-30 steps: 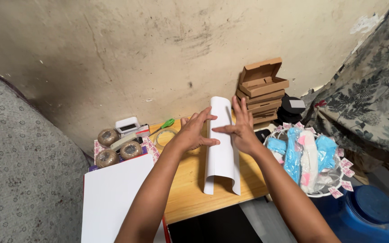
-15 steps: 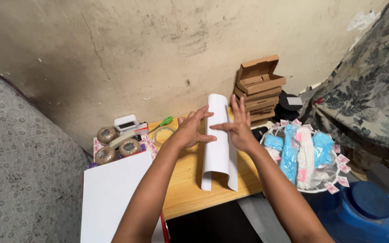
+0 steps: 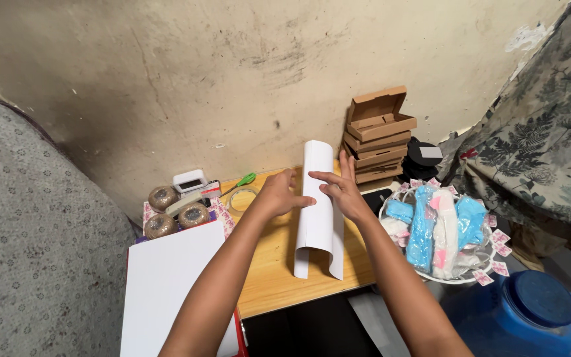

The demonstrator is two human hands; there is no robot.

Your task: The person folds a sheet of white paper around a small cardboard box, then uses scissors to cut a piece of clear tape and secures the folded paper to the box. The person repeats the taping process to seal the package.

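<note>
Head view, paper: a white sheet (image 3: 318,218) curled into an arch lay lengthwise on the wooden table (image 3: 272,271); its far end pointed at the wall, its near end stood open
Left hand: the left hand (image 3: 277,195) rested against the sheet's left side, fingers loosely curved, gripping nothing
Right hand: the right hand (image 3: 340,188) lay on the sheet's right side, fingers spread and flat, thumb across the top; pressing, not clasping
Around: a flat white board (image 3: 173,291) lay left of the table, near the left forearm; tape rolls (image 3: 176,217) sat beyond it; green-handled scissors (image 3: 242,182) and a clear ring lay just left of the left hand
Behind: a stack of brown cardboard boxes (image 3: 378,135) stood at the wall, the top one open
Containers: a white basket (image 3: 460,274) right of the right wrist held blue and pink packets (image 3: 437,228); a blue jug (image 3: 536,307) stood below it
In the way: nothing covered the sheet but the two hands
</note>
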